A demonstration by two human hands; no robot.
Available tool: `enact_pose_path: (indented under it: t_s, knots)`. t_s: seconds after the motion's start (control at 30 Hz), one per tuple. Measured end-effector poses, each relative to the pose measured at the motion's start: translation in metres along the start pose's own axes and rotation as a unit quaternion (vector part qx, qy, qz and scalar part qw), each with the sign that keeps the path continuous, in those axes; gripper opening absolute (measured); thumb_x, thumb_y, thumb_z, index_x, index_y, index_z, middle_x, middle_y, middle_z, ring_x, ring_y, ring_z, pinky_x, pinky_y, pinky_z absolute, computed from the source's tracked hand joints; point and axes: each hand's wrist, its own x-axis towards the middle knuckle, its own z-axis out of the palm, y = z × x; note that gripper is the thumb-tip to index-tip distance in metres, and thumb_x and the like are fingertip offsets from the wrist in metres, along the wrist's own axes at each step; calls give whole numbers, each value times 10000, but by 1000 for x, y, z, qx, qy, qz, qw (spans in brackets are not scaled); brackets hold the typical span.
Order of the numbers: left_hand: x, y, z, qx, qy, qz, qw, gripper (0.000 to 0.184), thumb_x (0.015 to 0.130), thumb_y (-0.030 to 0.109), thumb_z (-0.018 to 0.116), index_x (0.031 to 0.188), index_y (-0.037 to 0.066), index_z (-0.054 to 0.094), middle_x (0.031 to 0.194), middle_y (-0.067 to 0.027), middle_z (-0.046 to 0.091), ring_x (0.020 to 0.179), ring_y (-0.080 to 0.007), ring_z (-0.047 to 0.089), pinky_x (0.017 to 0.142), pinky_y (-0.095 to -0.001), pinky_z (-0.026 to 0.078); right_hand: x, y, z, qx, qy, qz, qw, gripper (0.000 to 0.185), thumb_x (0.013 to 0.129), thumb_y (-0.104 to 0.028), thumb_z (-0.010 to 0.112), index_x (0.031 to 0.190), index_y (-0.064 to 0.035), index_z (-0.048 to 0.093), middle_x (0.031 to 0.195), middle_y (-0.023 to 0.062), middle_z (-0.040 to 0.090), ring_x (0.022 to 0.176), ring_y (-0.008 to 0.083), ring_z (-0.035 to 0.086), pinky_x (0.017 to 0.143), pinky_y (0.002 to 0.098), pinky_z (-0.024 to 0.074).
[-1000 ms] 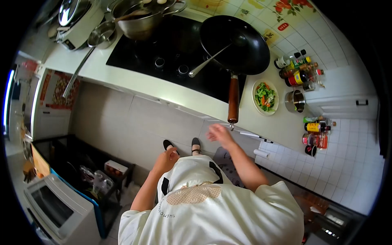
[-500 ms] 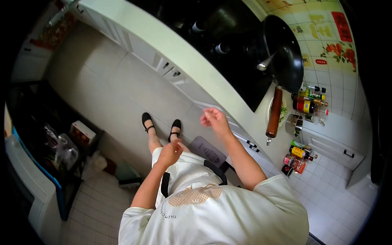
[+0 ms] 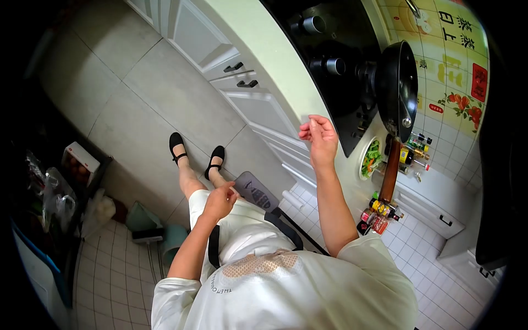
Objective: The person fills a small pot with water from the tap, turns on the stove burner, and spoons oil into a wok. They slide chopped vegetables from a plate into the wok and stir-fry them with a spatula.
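My right hand (image 3: 320,138) is raised beside the front edge of the pale counter (image 3: 286,82). Its fingers are loosely bent, and I see nothing held in them. Near my lap, in front of the white shorts, my left hand (image 3: 220,201) hangs with its fingers loosely curled and nothing visible in it. A black wok (image 3: 389,82) with a brown wooden handle (image 3: 391,170) stands on the black cooktop (image 3: 352,91), beyond my right hand. Between that hand and the wok handle, a white plate holds chopped green vegetables (image 3: 373,157) with orange bits.
Several sauce bottles (image 3: 410,155) and jars (image 3: 379,223) stand on the counter's right. White cabinets (image 3: 242,104) run below it. A grey mat (image 3: 256,192) lies near my feet. At left are a box of eggs (image 3: 77,165), plastic bags (image 3: 99,212) and a dustpan (image 3: 143,217).
My view has shifted, bringing the counter and plate into fuller sight. My right hand has moved up and right, closer to the cooktop. My left hand stays near my lap.
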Motion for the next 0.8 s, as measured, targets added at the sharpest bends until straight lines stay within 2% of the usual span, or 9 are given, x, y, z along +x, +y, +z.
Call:
enact_pose_path:
  t_s: [0.17,0.27,0.3,0.33,0.4,0.43,0.53,0.6,0.8]
  knots:
    - [1,-4,-16,16,6,13,1000,368,796,96,594,1136,-2,493,806,-137,632,728,-233,617,671,-315,483,29,-23,1,-67,58,-111,990,147,872,-78,511,989,8,529,779,63,592,675,100,560,611,214,455]
    - [1,2,-28,6,18,0,1000,355,767,100,590,1103,7,519,825,-148,632,782,-297,607,709,-365,475,57,-44,3,-135,115,-186,966,211,852,-84,541,1043,5,527,855,60,582,757,105,551,654,209,446]
    - [-1,3,-30,5,15,-6,1000,351,768,99,590,1099,6,521,825,-150,631,780,-297,606,710,-364,474,67,-49,1,-220,132,-246,935,272,835,-100,566,1088,-11,522,962,77,549,775,107,547,666,208,446]
    - [-3,5,-33,5,12,-12,1000,347,768,99,590,1095,4,523,824,-152,629,779,-298,604,710,-362,473,72,-60,4,-254,159,-223,928,376,811,-127,589,1159,-29,488,1103,122,504,902,192,547,780,272,444]
    - [-6,5,-38,14,15,-7,1000,347,767,100,592,1093,2,524,820,-152,629,774,-298,604,705,-361,474,94,-67,0,-435,179,-322,821,460,789,-149,593,1211,-37,447,1215,155,446,1061,288,475,906,339,379]
    - [-8,7,-41,18,16,-5,1000,346,767,100,594,1092,1,525,815,-153,629,768,-298,604,699,-361,475,98,-74,3,-456,131,-312,823,513,777,-154,588,1248,-49,411,1260,175,416,1157,349,376,982,375,299]
    - [-14,16,-51,33,22,-8,999,352,764,103,602,1092,1,526,810,-155,628,759,-294,607,686,-359,478,114,-72,-1,-518,52,-213,827,453,763,-121,604,1199,-82,486,1225,157,463,1117,316,439,938,348,361]
    - [-16,19,-58,49,25,0,998,356,763,105,604,1095,2,525,805,-153,629,752,-289,609,680,-358,480,121,-72,-4,-485,70,-266,830,385,752,-117,622,1128,-82,548,1121,154,538,1015,308,516,875,344,414]
    - [-24,31,-69,69,38,9,997,355,767,109,606,1097,3,526,783,-135,630,725,-266,613,667,-347,483,125,-79,-2,-504,137,-141,841,354,734,-249,658,1037,-73,601,947,172,591,883,327,567,781,378,456]
